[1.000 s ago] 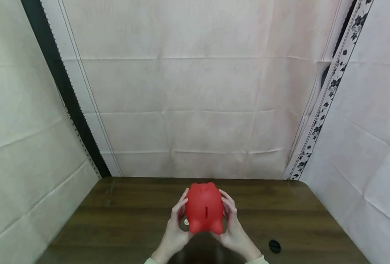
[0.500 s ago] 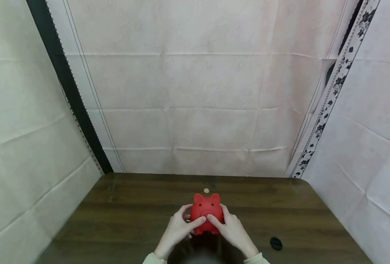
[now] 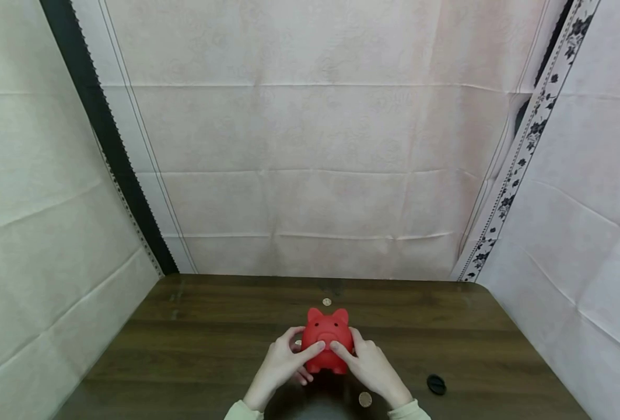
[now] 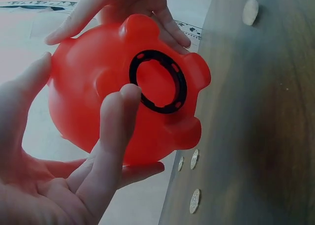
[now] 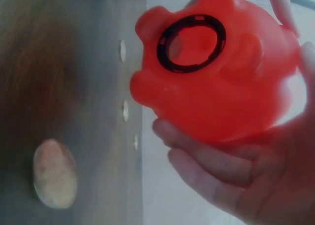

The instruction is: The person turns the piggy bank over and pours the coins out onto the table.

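Note:
A red piggy bank (image 3: 328,344) is held up over the table between both hands, its snout towards me. My left hand (image 3: 284,364) grips its left side, thumb at the snout; one finger lies by the belly hole in the left wrist view. My right hand (image 3: 371,364) grips the other side, thumb also near the snout. A black ring (image 4: 182,89) lines the uncovered belly hole, and a round brownish shape (image 5: 175,48) shows inside it. One coin (image 3: 364,399) lies near my right wrist, another coin (image 3: 327,302) beyond the pig's ears.
A round black plug (image 3: 436,384) lies on the brown wooden table (image 3: 210,350) to the right. A further coin (image 3: 298,344) shows by my left fingers, partly hidden. White cloth (image 3: 310,175) hangs at the back and both sides.
Both hands have tipped the piggy bank from slot side in view to face in view. A coin now shows on the table near my right wrist.

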The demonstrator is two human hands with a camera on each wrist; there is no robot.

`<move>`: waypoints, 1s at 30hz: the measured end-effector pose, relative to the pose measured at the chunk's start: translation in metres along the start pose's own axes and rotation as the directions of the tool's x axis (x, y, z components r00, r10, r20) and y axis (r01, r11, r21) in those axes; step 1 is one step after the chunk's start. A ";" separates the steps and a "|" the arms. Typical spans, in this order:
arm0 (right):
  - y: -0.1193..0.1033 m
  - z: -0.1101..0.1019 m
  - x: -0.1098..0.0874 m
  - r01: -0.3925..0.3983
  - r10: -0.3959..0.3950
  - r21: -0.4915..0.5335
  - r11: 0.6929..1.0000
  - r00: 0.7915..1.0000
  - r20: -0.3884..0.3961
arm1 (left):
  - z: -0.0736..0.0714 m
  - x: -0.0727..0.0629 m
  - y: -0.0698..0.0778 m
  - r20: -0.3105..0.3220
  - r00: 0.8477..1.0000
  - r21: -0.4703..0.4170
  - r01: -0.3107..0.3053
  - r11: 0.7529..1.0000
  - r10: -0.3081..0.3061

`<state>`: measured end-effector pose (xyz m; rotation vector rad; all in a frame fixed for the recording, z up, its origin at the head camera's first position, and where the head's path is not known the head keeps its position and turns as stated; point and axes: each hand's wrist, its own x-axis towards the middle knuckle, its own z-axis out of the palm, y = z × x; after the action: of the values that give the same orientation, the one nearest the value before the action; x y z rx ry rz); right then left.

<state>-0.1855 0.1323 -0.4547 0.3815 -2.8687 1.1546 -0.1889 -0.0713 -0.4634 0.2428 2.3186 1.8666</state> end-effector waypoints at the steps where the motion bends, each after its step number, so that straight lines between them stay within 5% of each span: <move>1: -0.001 0.000 0.000 -0.003 0.003 0.002 1.000 1.000 -0.002 | 0.000 0.000 0.001 -0.001 1.000 -0.007 -0.008 1.000 0.008; 6: -0.002 -0.002 0.000 0.056 -0.049 0.127 0.990 0.997 -0.056 | -0.004 -0.002 0.006 -0.012 0.990 -0.034 -0.141 0.989 0.141; 9: -0.002 -0.003 0.000 0.233 -0.200 0.237 0.943 0.967 -0.155 | -0.006 -0.004 0.009 -0.026 0.955 -0.011 -0.295 0.955 0.295; 11: -0.001 -0.002 0.000 0.390 -0.334 0.261 0.883 0.913 -0.236 | -0.006 -0.005 0.010 -0.044 0.912 0.021 -0.407 0.913 0.407; 14: -0.001 0.001 0.001 0.607 -0.523 0.194 0.771 0.776 -0.352 | -0.004 -0.005 0.009 -0.056 0.828 0.043 -0.557 0.830 0.558; 18: -0.003 0.005 0.003 0.745 -0.641 0.116 0.657 0.632 -0.435 | -0.001 -0.005 0.007 -0.057 0.709 0.045 -0.701 0.712 0.702; 21: -0.004 0.007 0.003 0.783 -0.674 0.104 0.614 0.588 -0.446 | 0.000 -0.003 0.006 -0.052 0.625 0.049 -0.777 0.627 0.779; 24: -0.005 0.007 0.003 0.801 -0.696 0.099 0.591 0.568 -0.440 | 0.002 -0.001 0.005 -0.051 0.561 0.078 -0.822 0.564 0.826; 26: -0.004 0.007 0.002 0.803 -0.701 0.107 0.587 0.569 -0.430 | 0.002 0.000 0.004 -0.045 0.550 0.091 -0.829 0.552 0.834; 27: -0.004 0.007 0.002 0.805 -0.705 0.107 0.583 0.567 -0.427 | 0.001 0.000 0.005 -0.043 0.557 0.095 -0.824 0.558 0.829; 28: -0.003 0.006 0.002 0.802 -0.704 0.101 0.588 0.570 -0.424 | 0.001 0.000 0.005 -0.040 0.569 0.096 -0.816 0.570 0.821; 30: 0.000 0.005 0.002 0.772 -0.682 0.095 0.629 0.606 -0.411 | -0.001 -0.001 0.006 -0.039 0.629 0.093 -0.771 0.630 0.776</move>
<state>-0.1873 0.1286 -0.4578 1.1248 -1.8924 1.2345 -0.1881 -0.0711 -0.4573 1.4229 2.5445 2.1189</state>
